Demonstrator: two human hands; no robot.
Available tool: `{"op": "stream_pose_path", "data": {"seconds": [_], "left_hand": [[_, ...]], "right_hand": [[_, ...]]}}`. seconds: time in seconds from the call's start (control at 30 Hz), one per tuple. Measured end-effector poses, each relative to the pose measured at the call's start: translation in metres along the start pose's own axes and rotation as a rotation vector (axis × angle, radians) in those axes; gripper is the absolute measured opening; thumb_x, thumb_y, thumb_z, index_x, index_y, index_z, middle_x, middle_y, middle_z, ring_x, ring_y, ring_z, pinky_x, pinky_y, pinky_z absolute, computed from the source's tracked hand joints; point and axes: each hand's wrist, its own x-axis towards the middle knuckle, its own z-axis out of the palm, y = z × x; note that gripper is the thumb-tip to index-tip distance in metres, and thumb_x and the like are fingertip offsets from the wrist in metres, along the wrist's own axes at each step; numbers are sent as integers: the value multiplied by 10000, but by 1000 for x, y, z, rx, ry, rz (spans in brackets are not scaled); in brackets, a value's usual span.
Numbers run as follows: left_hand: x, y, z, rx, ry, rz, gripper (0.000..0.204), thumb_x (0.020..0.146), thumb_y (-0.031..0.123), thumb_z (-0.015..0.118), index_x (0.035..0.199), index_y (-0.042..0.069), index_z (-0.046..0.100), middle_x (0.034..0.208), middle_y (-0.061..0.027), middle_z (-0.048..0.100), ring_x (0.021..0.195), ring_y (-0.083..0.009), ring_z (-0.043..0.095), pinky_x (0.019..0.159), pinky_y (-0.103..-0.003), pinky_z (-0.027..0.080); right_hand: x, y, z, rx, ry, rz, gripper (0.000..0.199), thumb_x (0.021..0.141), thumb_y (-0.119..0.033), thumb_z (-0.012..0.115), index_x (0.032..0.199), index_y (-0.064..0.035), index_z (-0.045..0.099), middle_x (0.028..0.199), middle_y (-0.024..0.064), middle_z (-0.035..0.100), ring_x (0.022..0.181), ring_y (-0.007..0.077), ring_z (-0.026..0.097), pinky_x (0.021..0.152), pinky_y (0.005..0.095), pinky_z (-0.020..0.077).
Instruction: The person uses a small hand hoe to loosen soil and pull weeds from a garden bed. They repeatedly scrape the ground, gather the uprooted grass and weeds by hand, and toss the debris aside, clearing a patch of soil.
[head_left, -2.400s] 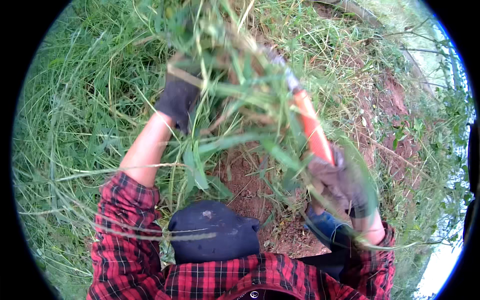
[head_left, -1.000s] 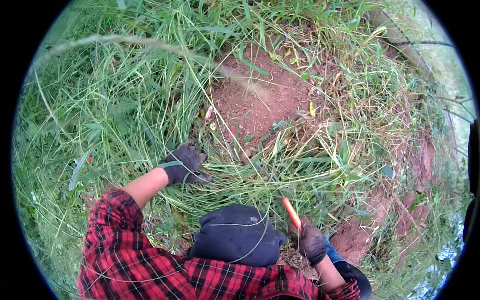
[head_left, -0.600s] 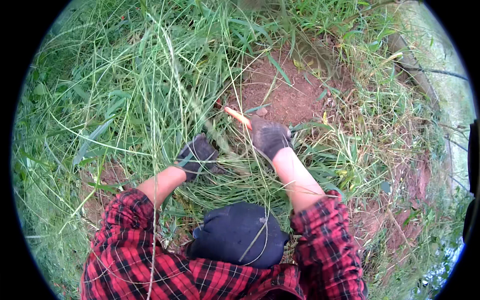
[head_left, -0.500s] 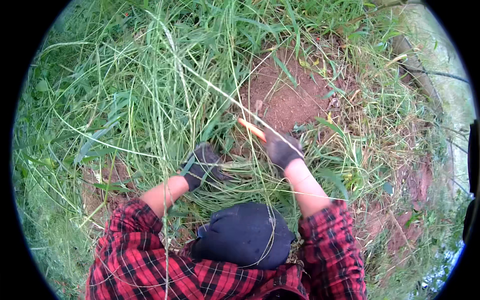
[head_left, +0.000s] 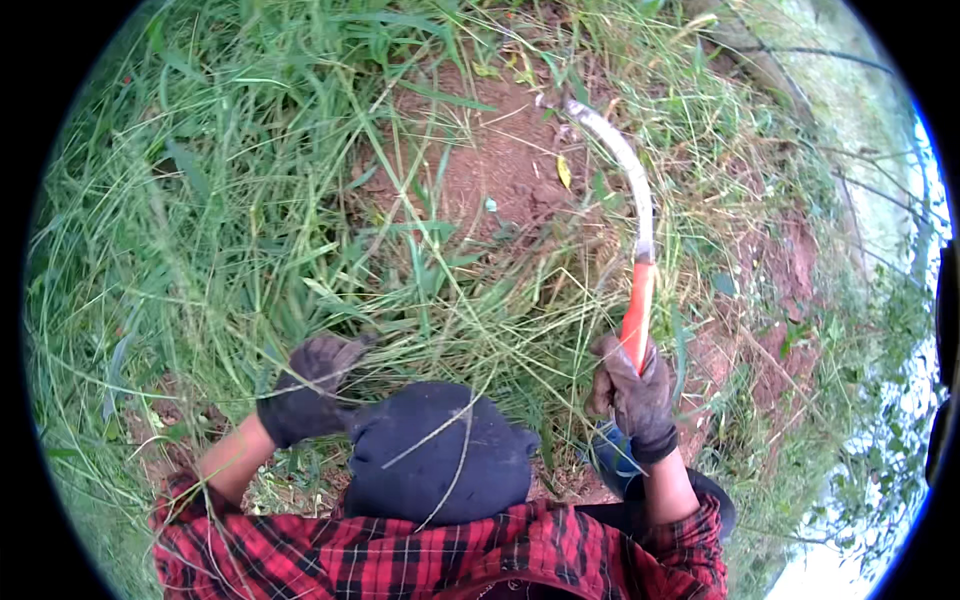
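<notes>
My right hand (head_left: 638, 392), in a dark, dirt-stained glove, grips a sickle by its orange handle (head_left: 637, 312). The sickle's curved, pale metal blade (head_left: 632, 175) points away from me and bends left, its tip over the bare soil. My left hand (head_left: 312, 388), gloved too, is low at the left beside my dark-clothed knee (head_left: 445, 455). Its thumb and fingers curve around a bunch of long green grass (head_left: 430, 348) that spreads rightward in front of the knee. Loose stalks cross over this hand and partly hide its fingers.
Reddish bare soil (head_left: 490, 165) lies ahead of me, with tall dense grass (head_left: 210, 200) to the left. Dry cut stalks lie around the soil's right side. Thin branches (head_left: 880, 190) reach in at the far right. A blue shoe (head_left: 612, 450) shows below my right hand.
My right hand has swung right and back toward me, bringing the sickle blade into plain sight. My left hand has moved left and slightly nearer. The view has shifted too.
</notes>
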Motion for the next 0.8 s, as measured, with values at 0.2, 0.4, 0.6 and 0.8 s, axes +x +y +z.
{"op": "stream_pose_path", "data": {"seconds": [0.2, 0.4, 0.6, 0.8], "left_hand": [[3, 3, 11, 273, -76, 74, 726, 768, 403, 528, 1362, 41, 317, 1370, -244, 298, 1212, -422, 344, 993, -517, 276], [99, -3, 76, 588, 89, 124, 656, 826, 332, 467, 1403, 99, 257, 1438, -234, 198, 1267, -405, 286, 998, -553, 272], [156, 22, 40, 355, -48, 28, 735, 768, 252, 544, 1389, 45, 210, 1428, -238, 153, 1264, -418, 265, 1020, -468, 276], [185, 12, 32, 376, -202, -73, 650, 776, 262, 542, 1333, 53, 279, 1367, -227, 230, 1202, -404, 323, 971, -459, 313]], "right_hand": [[-35, 40, -44, 36, 29, -3, 219, 875, -205, 582, 949, -25, 484, 564, 35, 522, 437, 124, 507, 417, 246, 427], [-44, 28, -74, -29, 134, 12, 219, 871, -199, 579, 937, 0, 517, 605, 60, 548, 474, 142, 543, 433, 249, 451], [-39, -14, -128, -114, 140, 84, 200, 886, -207, 565, 917, -12, 534, 596, 37, 530, 491, 111, 519, 470, 243, 441], [-13, -34, -150, 11, 77, 282, 207, 899, -213, 557, 925, -13, 507, 594, 27, 528, 496, 93, 509, 486, 233, 432]]}}
